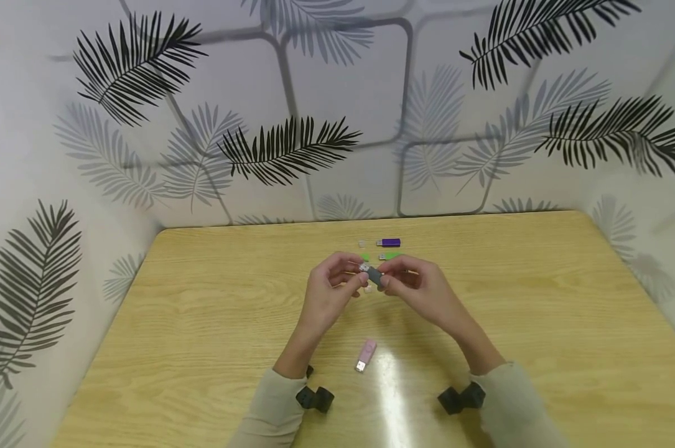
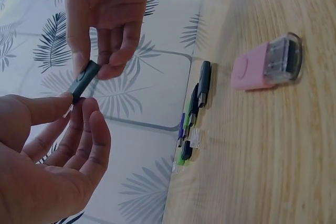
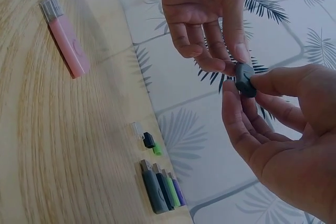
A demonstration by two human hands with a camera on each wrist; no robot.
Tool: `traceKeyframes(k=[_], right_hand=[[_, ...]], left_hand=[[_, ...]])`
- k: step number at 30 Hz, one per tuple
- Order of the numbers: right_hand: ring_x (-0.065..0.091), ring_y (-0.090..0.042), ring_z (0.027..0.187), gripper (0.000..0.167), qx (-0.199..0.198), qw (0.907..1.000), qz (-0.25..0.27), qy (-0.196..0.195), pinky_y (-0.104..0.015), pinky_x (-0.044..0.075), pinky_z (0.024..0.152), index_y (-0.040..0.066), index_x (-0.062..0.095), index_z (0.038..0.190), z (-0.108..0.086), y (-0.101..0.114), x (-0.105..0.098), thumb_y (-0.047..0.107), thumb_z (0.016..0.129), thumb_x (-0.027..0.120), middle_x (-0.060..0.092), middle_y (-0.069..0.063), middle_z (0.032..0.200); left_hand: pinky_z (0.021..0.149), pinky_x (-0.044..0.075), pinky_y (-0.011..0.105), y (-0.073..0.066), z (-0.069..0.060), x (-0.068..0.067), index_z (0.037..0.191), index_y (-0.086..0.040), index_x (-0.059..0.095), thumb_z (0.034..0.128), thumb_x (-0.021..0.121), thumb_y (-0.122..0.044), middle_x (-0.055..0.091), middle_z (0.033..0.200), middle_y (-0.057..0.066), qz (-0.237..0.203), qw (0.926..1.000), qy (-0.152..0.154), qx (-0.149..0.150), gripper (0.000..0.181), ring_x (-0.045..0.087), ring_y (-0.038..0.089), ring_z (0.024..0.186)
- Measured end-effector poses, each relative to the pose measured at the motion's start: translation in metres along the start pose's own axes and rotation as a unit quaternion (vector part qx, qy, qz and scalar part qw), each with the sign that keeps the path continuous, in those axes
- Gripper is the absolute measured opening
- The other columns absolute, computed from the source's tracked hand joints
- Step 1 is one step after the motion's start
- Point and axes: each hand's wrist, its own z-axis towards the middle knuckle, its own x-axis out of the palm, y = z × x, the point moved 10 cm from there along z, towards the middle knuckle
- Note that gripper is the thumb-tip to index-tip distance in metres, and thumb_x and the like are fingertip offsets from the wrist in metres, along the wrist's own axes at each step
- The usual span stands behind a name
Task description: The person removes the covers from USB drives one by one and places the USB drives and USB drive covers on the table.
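Observation:
Both hands hold a dark grey USB stick (image 1: 376, 275) above the table. My left hand (image 1: 327, 292) pinches it near its pale connector end, between thumb and fingers. My right hand (image 1: 423, 287) pinches the other end of its body. In the left wrist view the stick (image 2: 84, 81) slants between the two thumbs; the left fingers partly cover its connector end. Whether a clear cap sits on that end I cannot tell. A pink USB stick (image 1: 366, 354) with a clear cap (image 2: 283, 59) lies on the table nearer the body.
Beyond the hands several USB sticks lie side by side: grey (image 3: 153, 190), black, green (image 3: 171, 192) and purple (image 1: 391, 242). Loose caps lie by them, clear (image 3: 137, 129), black (image 3: 148, 140) and green (image 3: 157, 149). A leaf-patterned wall covering (image 1: 348, 112) rises behind the wooden table (image 1: 214, 323).

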Motion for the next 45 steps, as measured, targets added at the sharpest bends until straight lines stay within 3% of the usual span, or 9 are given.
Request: traceKeyframes(k=[8, 11, 15, 23, 29, 45], right_hand=[[0.072, -0.038, 0.092, 0.015, -0.029, 0.9992, -0.020, -0.018, -0.049, 0.061, 0.080, -0.001, 0.070, 0.113, -0.002, 0.010, -0.010, 0.003, 0.099, 0.068, 0.071, -0.017, 0.110], [0.073, -0.032, 0.091, 0.018, -0.049, 0.9977, -0.043, -0.020, -0.044, 0.062, 0.078, 0.001, 0.071, 0.113, -0.004, 0.016, -0.012, 0.001, 0.095, 0.072, 0.071, -0.014, 0.108], [0.071, -0.020, 0.089, 0.023, -0.080, 0.9915, -0.101, -0.021, -0.035, 0.062, 0.075, 0.005, 0.073, 0.113, -0.006, 0.023, -0.012, 0.002, 0.090, 0.078, 0.071, -0.005, 0.104], [0.068, -0.014, 0.084, 0.025, -0.140, 0.9757, -0.167, -0.027, -0.033, 0.062, 0.072, 0.010, 0.076, 0.109, -0.010, 0.030, -0.016, 0.003, 0.087, 0.083, 0.071, 0.002, 0.101], [0.068, -0.014, 0.082, 0.023, -0.170, 0.9675, -0.185, -0.025, -0.028, 0.060, 0.070, 0.010, 0.077, 0.108, -0.011, 0.036, -0.016, 0.003, 0.087, 0.082, 0.072, 0.001, 0.100], [0.068, -0.013, 0.079, 0.023, -0.210, 0.9575, -0.197, -0.019, -0.030, 0.061, 0.069, 0.008, 0.077, 0.106, -0.018, 0.044, -0.015, 0.000, 0.085, 0.083, 0.071, 0.001, 0.099]], left_hand=[[0.071, 0.061, 0.034, -0.004, 0.001, 0.002, 0.114, 0.003, 0.071, 0.0933, 0.073, 0.003, 0.071, 0.098, 0.019, 0.019, 0.9989, 0.033, 0.026, 0.021, 0.069, 0.026, 0.082], [0.073, 0.061, 0.034, -0.005, 0.001, 0.003, 0.111, 0.003, 0.073, 0.0927, 0.074, 0.002, 0.072, 0.098, 0.018, 0.029, 0.9982, 0.042, 0.031, 0.019, 0.069, 0.027, 0.083], [0.075, 0.061, 0.032, -0.006, 0.001, 0.005, 0.110, 0.004, 0.073, 0.0922, 0.075, 0.001, 0.071, 0.098, 0.017, 0.035, 0.9975, 0.050, 0.036, 0.018, 0.070, 0.028, 0.086], [0.073, 0.061, 0.028, -0.008, 0.001, 0.007, 0.109, -0.001, 0.074, 0.0923, 0.076, -0.001, 0.072, 0.096, 0.010, 0.065, 0.9949, 0.064, 0.044, 0.017, 0.071, 0.018, 0.085], [0.074, 0.061, 0.030, -0.009, 0.000, 0.007, 0.109, -0.001, 0.075, 0.0926, 0.076, -0.003, 0.073, 0.097, 0.011, 0.067, 0.9940, 0.072, 0.048, 0.017, 0.072, 0.021, 0.085], [0.074, 0.061, 0.033, -0.009, -0.002, 0.012, 0.109, 0.001, 0.074, 0.0930, 0.075, -0.003, 0.075, 0.098, 0.013, 0.041, 0.9926, 0.092, 0.068, 0.016, 0.073, 0.025, 0.084]])
